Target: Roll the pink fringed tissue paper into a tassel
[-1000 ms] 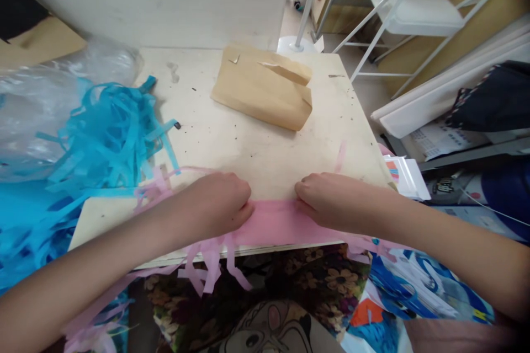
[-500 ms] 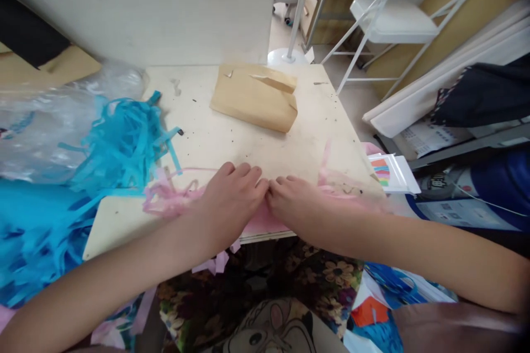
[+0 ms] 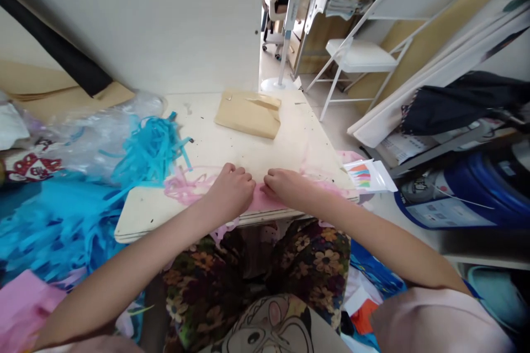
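Note:
Both hands work at the near edge of the pale table. My left hand (image 3: 232, 192) has its fingers curled down, closed on a thin pink sheet with fringed strips (image 3: 269, 201). Just to its right, my right hand (image 3: 285, 190) is closed on the same sheet, knuckles up, with a small gap between the hands. Loose pink strips (image 3: 182, 187) spread out left of my left hand, and more pink lies under my right forearm. The fingertips are partly hidden beneath the hands.
A folded brown paper piece (image 3: 248, 116) lies farther back on the table (image 3: 199, 149). Blue fringed strips (image 3: 151, 146) and clear plastic (image 3: 99, 132) are at left. A small white packet (image 3: 368, 175) sits at the right edge. Beyond stands a white folding chair (image 3: 360, 55).
My hands have moved a little apart, opening a gap with pink sheet showing between them. The view has tilted up, bringing more of the chair and room into sight.

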`<state>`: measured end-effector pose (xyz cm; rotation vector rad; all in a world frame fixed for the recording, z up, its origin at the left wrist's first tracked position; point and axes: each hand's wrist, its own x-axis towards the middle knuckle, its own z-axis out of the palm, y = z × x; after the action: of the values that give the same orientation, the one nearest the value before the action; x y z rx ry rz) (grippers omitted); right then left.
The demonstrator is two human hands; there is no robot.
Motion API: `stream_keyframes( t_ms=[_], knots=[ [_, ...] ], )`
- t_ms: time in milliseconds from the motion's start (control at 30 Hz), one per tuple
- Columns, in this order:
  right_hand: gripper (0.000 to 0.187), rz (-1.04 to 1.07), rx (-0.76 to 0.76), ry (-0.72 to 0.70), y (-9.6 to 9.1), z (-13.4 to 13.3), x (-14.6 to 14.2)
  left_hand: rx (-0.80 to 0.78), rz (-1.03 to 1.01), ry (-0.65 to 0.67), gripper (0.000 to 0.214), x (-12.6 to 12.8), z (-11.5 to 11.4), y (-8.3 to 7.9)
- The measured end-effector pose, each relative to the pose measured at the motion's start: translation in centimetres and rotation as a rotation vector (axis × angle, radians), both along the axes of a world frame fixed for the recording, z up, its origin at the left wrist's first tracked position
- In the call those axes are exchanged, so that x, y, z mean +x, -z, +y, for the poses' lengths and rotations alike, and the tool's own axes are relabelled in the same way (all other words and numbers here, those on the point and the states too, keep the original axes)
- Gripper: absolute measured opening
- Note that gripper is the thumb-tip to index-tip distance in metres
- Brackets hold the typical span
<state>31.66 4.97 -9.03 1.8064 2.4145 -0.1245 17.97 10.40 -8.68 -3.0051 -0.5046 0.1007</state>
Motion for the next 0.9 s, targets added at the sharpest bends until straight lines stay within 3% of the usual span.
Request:
stream_keyframes(
  t_ms=[167,433,900],
  knots=[
    [0.021,-0.007,0.008,0.046,-0.1,-0.1,-0.3,0.016,-0.041,-0.008,0.031,-0.2,-0.2,0.1],
    [0.024,0.001,-0.001,0.032,-0.3,-0.9,-0.4,0.029,-0.077,-0.018,0.025,-1.2,0.2,1.1],
    [0.031,0.007,0.038,-0.008,-0.3,-1.4,-0.2,0.032,-0.117,-0.006,0.028,-2.4,-0.1,1.3]
  ],
)
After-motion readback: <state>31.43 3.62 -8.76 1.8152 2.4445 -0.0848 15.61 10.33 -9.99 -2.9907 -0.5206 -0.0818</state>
